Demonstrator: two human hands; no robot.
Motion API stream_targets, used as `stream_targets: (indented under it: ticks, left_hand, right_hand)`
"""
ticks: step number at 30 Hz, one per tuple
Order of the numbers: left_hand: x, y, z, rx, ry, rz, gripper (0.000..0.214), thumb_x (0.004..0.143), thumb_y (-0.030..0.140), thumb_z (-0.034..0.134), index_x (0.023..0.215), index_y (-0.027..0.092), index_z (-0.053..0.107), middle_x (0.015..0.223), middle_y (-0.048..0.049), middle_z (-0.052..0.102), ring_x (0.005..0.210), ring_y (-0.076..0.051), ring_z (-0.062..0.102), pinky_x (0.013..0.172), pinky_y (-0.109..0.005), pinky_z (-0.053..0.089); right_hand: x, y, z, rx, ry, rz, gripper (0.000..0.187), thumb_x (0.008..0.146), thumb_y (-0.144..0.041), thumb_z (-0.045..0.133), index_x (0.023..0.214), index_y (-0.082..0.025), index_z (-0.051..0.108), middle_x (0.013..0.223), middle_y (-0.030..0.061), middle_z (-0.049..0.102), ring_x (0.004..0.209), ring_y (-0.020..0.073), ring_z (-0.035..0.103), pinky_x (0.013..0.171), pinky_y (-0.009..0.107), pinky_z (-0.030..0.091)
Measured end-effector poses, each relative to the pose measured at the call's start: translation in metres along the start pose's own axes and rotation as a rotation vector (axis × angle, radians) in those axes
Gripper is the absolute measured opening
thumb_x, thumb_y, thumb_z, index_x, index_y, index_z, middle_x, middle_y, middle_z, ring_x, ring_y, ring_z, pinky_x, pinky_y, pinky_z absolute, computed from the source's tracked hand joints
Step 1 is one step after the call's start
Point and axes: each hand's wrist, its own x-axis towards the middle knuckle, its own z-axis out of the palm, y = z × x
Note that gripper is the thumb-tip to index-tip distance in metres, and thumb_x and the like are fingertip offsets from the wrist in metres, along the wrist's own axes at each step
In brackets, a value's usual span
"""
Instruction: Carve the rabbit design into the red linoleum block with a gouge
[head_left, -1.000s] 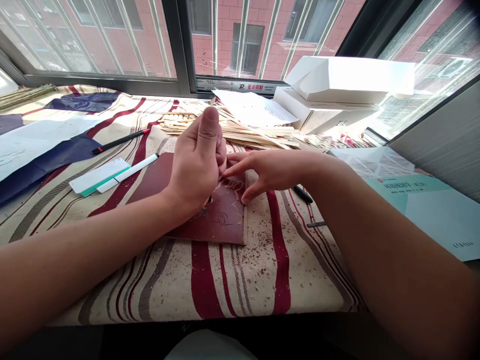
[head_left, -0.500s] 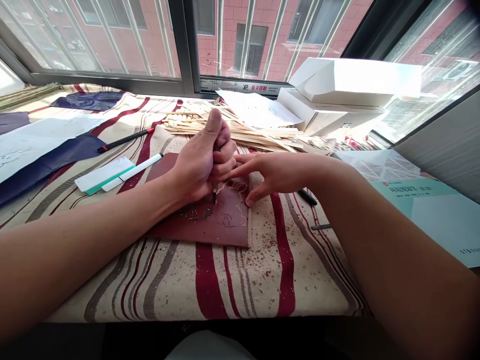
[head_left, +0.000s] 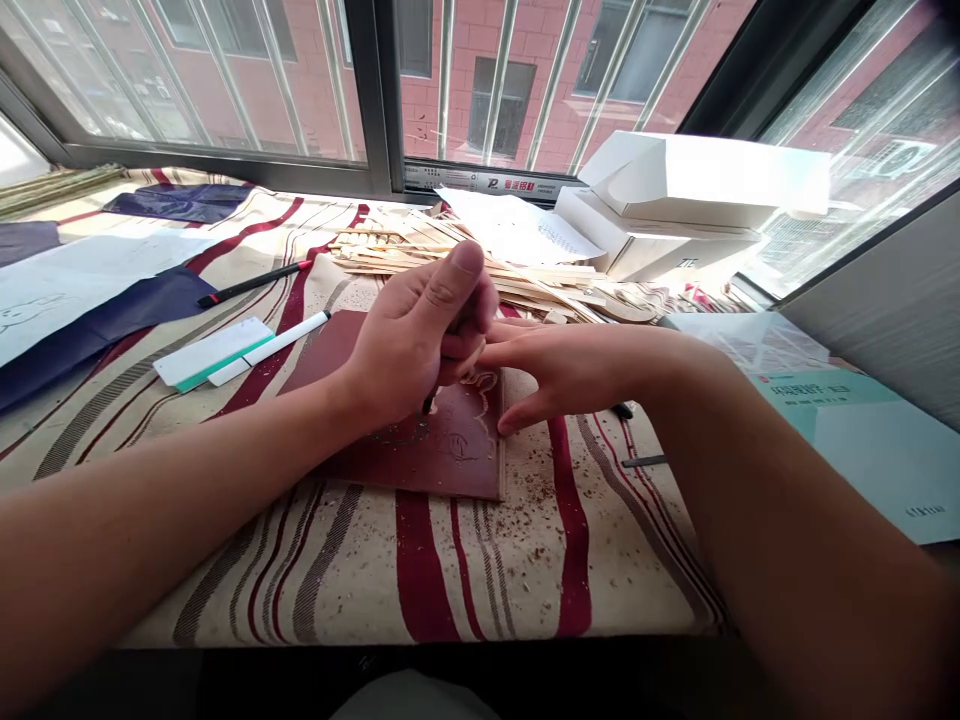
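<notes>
A dark red wooden board (head_left: 409,455) with pale carved lines lies on the striped cloth (head_left: 480,570). My left hand (head_left: 412,340) is closed in a fist round a small carving tool (head_left: 427,404), whose dark tip touches the board. My right hand (head_left: 562,365) lies on the board's right edge with fingers stretched out flat; its index finger reaches toward the left fist and the thumb presses near the board's side. Wood shavings are scattered about the board.
A pile of thin wooden strips (head_left: 450,262) and papers lie behind the board, white boxes (head_left: 675,200) at the back right. A white pen (head_left: 270,346), a black pen (head_left: 251,283) and dark blue sheets (head_left: 90,325) are at the left; a teal booklet (head_left: 862,440) at the right.
My left fist has tilted and slid slightly right along the board with the tool. The right hand stayed on the board's right edge. The view shifted a little.
</notes>
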Motion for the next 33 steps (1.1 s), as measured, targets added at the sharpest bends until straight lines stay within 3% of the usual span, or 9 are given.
stream_targets:
  ticks: [5,10,13,17,20,23,27,30,33]
  left_hand:
    - [0.000,-0.002,0.006,-0.002,-0.020,0.019,0.053,0.091,0.057,0.079,0.062,0.019,0.056,0.048,0.0087,0.032,0.037,-0.003,0.029,0.035,-0.019,0.023]
    - [0.005,0.003,0.012,0.075,-0.066,-0.001,0.066,0.092,0.066,0.074,0.057,0.023,0.040,0.047,0.0080,0.034,0.037,-0.004,0.032,0.035,-0.019,0.027]
    - [0.008,0.003,0.014,0.097,-0.172,-0.019,0.068,0.091,0.071,0.073,0.056,0.023,0.040,0.047,0.0075,0.035,0.037,-0.004,0.033,0.035,-0.019,0.027]
    - [0.014,0.003,0.011,0.066,-0.383,-0.185,0.070,0.089,0.073,0.073,0.054,0.022,0.040,0.048,0.0074,0.032,0.036,-0.004,0.029,0.034,-0.019,0.023]
    - [0.017,0.003,0.008,0.010,-0.403,-0.254,0.069,0.091,0.072,0.071,0.056,0.022,0.039,0.049,0.0087,0.028,0.036,-0.003,0.026,0.034,-0.018,0.023]
    - [0.016,0.002,0.007,-0.003,-0.349,-0.205,0.068,0.093,0.071,0.070,0.057,0.023,0.038,0.049,0.0090,0.028,0.037,-0.003,0.025,0.034,-0.017,0.022]
    - [0.006,-0.004,0.011,0.032,-0.120,-0.020,0.065,0.096,0.068,0.068,0.058,0.023,0.040,0.047,0.0082,0.033,0.038,-0.004,0.030,0.036,-0.019,0.026]
    - [-0.003,-0.009,0.016,0.137,0.035,0.128,0.059,0.098,0.060,0.071,0.060,0.022,0.045,0.050,0.0065,0.037,0.042,-0.006,0.036,0.039,-0.021,0.030]
    - [-0.006,-0.009,0.019,0.187,0.140,0.167,0.055,0.102,0.052,0.068,0.062,0.022,0.045,0.053,0.0061,0.038,0.042,-0.006,0.036,0.040,-0.022,0.029]
  right_hand:
    - [0.000,-0.001,0.000,0.011,0.031,-0.032,0.074,0.089,-0.041,0.080,0.159,-0.032,0.060,0.177,0.0041,0.040,0.158,0.0357,0.045,0.131,0.050,0.039]
    - [0.001,0.000,0.000,0.029,0.035,-0.065,0.077,0.087,-0.037,0.083,0.160,-0.039,0.058,0.177,-0.0010,0.040,0.145,0.0340,0.058,0.124,0.046,0.047]
    - [0.000,-0.005,0.001,0.039,0.017,-0.051,0.075,0.085,-0.033,0.086,0.156,-0.035,0.063,0.172,0.0016,0.049,0.132,0.0319,0.067,0.117,0.043,0.053]
    - [-0.001,-0.014,0.005,0.073,0.011,-0.010,0.063,0.082,-0.031,0.089,0.143,-0.028,0.074,0.138,0.0017,0.077,0.119,0.0301,0.073,0.108,0.038,0.057]
    - [0.000,-0.018,0.007,0.063,0.030,-0.027,0.067,0.079,-0.035,0.093,0.143,-0.028,0.075,0.139,0.0025,0.076,0.125,0.0312,0.071,0.112,0.036,0.055]
    - [0.002,-0.019,0.008,0.042,0.022,-0.029,0.068,0.080,-0.038,0.092,0.144,-0.029,0.073,0.144,0.0042,0.072,0.129,0.0314,0.068,0.116,0.037,0.053]
    - [0.003,-0.018,0.008,0.039,0.002,-0.005,0.078,0.077,-0.043,0.092,0.149,-0.025,0.068,0.141,0.0094,0.071,0.129,0.0355,0.067,0.114,0.044,0.054]
    - [0.003,-0.018,0.007,0.044,-0.014,0.000,0.075,0.078,-0.044,0.090,0.148,-0.027,0.069,0.145,0.0088,0.069,0.127,0.0356,0.069,0.111,0.044,0.056]
    - [0.003,-0.018,0.006,0.052,-0.025,0.005,0.074,0.080,-0.045,0.088,0.149,-0.028,0.068,0.137,0.0081,0.073,0.122,0.0343,0.072,0.107,0.043,0.057]
